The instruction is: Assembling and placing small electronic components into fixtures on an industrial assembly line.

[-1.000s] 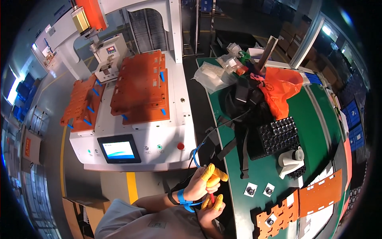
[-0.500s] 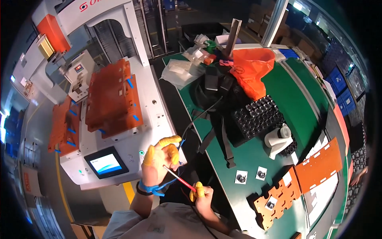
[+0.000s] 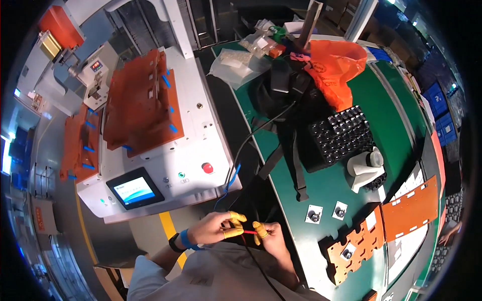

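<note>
- Your left hand (image 3: pixel 213 230), wearing yellow rubber finger cots and a blue wrist strap, is pinching a thin red wire (image 3: pixel 247 232) at one end, close in front of your chest.
- Your right hand (image 3: pixel 271 237), also in yellow finger cots, is gripping the other end of that wire, so the short red length is being held taut between both hands, above the gap beside the bench edge; a black cable is running down past it.
- Off to your left, a white machine with a small touchscreen (image 3: pixel 131 189) is standing, and its sloped top is carrying orange slotted fixture plates (image 3: pixel 143 103), seemingly kept within easy reach.
- Across the green bench mat (image 3: pixel 321 188), a black strapped bag (image 3: pixel 288 108) is lying open-ended, with its straps trailing toward you.
- Right of it, a black moulded tray (image 3: pixel 340 136) is holding rows of small dark parts; which cells are filled I cannot tell.
- Further back, an orange plastic bag (image 3: pixel 335 67) is slumping; its contents are hidden.
- Nearest your right, an orange notched carrier plate (image 3: pixel 354 251) is holding a few small white squares, and two more are sitting loose on the mat just beside it.
</note>
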`<state>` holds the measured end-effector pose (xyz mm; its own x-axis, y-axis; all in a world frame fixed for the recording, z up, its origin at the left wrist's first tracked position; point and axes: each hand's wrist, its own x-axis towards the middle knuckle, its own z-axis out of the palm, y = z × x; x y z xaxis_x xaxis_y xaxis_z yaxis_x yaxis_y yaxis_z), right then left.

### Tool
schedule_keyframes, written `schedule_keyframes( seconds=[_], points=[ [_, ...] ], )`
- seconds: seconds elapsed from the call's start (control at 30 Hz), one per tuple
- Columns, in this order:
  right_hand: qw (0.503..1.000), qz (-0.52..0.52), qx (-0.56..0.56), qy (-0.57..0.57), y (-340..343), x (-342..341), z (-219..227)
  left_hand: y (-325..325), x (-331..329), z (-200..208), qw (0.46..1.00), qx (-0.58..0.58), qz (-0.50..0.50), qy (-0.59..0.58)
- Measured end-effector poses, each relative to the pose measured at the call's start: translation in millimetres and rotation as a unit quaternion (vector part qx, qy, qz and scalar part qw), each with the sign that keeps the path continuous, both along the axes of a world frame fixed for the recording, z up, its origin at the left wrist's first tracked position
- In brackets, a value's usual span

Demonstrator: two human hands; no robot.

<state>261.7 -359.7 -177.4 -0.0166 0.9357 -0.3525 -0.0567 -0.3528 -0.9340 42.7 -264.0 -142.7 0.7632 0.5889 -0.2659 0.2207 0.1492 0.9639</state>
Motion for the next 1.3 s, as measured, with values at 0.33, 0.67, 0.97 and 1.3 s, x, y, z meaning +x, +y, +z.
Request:
schedule_keyframes(
  seconds=[0.33,0.67,0.97,1.3],
  points=[
    [0.991,0.083,-0.033,0.100,-13,-7,-14,-15,-11,3,0.991,0.112,0.052,0.044],
    [0.994,0.105,0.039,0.017,-5,-10,-18,-26,-3,-22,0.978,0.126,0.165,0.006],
    [0.995,0.059,0.076,0.005,7,-11,-17,-23,31,-17,0.985,0.048,0.159,-0.052],
    [0.958,-0.109,0.072,0.256,28,-44,-20,14,25,-16,0.905,-0.179,0.264,-0.280]
  ],
)
